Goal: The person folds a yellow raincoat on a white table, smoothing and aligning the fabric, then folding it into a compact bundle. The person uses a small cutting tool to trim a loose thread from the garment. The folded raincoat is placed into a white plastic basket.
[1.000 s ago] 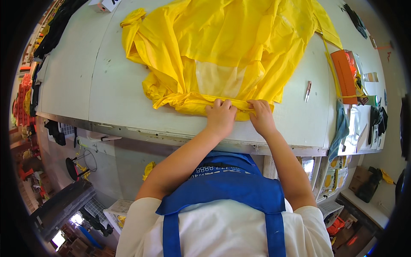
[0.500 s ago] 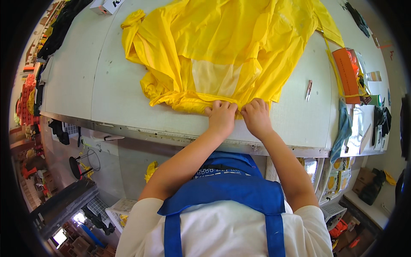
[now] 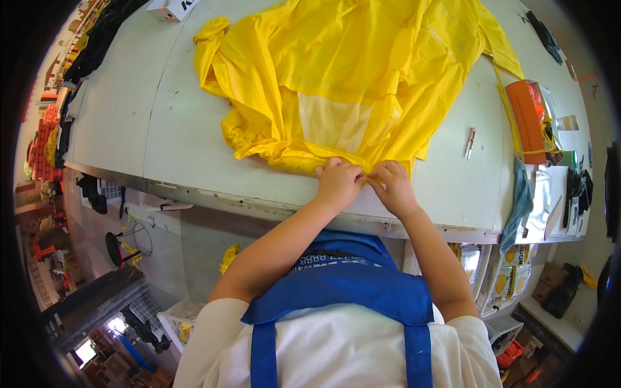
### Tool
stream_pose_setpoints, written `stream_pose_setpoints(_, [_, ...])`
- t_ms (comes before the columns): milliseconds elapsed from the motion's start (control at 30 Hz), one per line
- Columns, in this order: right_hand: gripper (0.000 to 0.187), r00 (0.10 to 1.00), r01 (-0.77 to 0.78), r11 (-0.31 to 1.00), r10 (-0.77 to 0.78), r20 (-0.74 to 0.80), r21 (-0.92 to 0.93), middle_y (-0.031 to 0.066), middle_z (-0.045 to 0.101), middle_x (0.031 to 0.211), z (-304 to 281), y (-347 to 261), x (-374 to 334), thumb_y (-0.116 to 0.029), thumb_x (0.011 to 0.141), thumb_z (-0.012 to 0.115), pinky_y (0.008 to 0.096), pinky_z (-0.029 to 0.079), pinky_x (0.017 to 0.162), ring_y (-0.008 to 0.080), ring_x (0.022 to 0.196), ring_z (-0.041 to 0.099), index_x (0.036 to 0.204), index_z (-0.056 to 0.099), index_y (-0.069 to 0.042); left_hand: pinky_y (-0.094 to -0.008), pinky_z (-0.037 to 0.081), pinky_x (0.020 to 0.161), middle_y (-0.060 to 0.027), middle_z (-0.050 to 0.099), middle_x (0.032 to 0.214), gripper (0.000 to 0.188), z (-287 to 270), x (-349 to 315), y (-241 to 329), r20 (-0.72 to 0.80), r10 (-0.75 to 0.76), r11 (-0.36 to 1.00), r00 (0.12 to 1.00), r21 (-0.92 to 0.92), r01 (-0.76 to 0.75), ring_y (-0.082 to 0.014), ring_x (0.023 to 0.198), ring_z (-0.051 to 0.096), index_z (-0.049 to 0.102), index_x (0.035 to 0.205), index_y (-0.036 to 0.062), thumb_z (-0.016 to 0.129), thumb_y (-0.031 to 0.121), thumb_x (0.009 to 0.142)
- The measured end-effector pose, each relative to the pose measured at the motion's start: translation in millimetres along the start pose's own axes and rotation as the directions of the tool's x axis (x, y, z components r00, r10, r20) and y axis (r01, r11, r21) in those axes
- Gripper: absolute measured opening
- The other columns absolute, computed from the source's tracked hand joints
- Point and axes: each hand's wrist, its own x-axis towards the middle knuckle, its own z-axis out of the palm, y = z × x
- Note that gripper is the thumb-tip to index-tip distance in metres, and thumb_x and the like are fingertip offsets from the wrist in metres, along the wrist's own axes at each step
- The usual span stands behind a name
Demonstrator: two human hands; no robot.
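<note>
A yellow jacket [image 3: 336, 58], thin and crumpled, is spread over the white table, with a pale mesh panel [image 3: 333, 121] showing near its lower edge. My left hand [image 3: 339, 183] pinches the jacket's near hem. Close beside it, almost touching, my right hand [image 3: 393, 187] has its fingertips closed on the same hem. What exactly lies between the fingers is too small to make out. One sleeve hangs toward the right, a bunched part lies at the left.
The white table [image 3: 187, 123] ends in a metal front edge. Right of the jacket lies a small cutter [image 3: 470, 143]. Farther right are an orange box [image 3: 526, 119] and a blue-grey cloth [image 3: 519, 200]. A white box [image 3: 169, 9] sits at the far left. Below stands a black stool [image 3: 115, 249].
My fingertips have drawn together at the hem, the right hand dipping slightly nearer to me. The view has shifted a little; the jacket otherwise lies much the same.
</note>
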Motion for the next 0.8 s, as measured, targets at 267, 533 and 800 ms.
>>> stream_pose_setpoints(267, [0.014,0.997,0.032,0.994,-0.040,-0.072,-0.103,0.0052,0.056,0.082,5.4,-9.5,-1.5,-0.010,0.068,0.070,0.0398,0.040,0.081,0.0264,0.090,0.053,0.078,0.061,-0.010,-0.0466,0.029,0.075,0.0019,0.062,0.081,0.009,2.4,-0.8,4.6,-0.065,-0.042,0.999,0.997,-0.019,0.041,-0.0253,0.094,0.050,0.062,0.070,0.0155,0.065,0.024,0.070])
stream_pose_setpoints(533, [0.015,0.974,-0.130,0.979,0.096,-0.207,-0.156,0.0069,0.055,0.083,-14.4,-3.8,-4.7,-0.010,0.068,0.071,0.0407,0.039,0.079,0.0292,0.091,0.051,0.073,0.057,-0.009,-0.0462,0.033,0.080,-0.0089,0.051,0.097,0.008,-32.8,-7.4,-24.7,-0.488,-0.023,0.999,0.872,0.011,0.032,-0.0300,0.093,0.047,0.057,0.074,0.0128,0.061,0.019,0.071])
stream_pose_setpoints(800, [0.029,0.988,-0.153,0.976,0.155,0.001,-0.152,0.0111,0.057,0.096,-54.3,-14.6,-1.4,-0.011,0.068,0.073,0.0404,0.040,0.089,0.0318,0.100,0.051,0.092,0.058,-0.007,-0.0429,0.038,0.083,-0.0147,0.052,0.097,0.007,-105.2,-39.2,-62.1,-0.556,-0.051,0.991,0.830,-0.134,-0.029,-0.0342,0.095,0.049,0.055,0.077,0.0064,0.061,0.009,0.077])
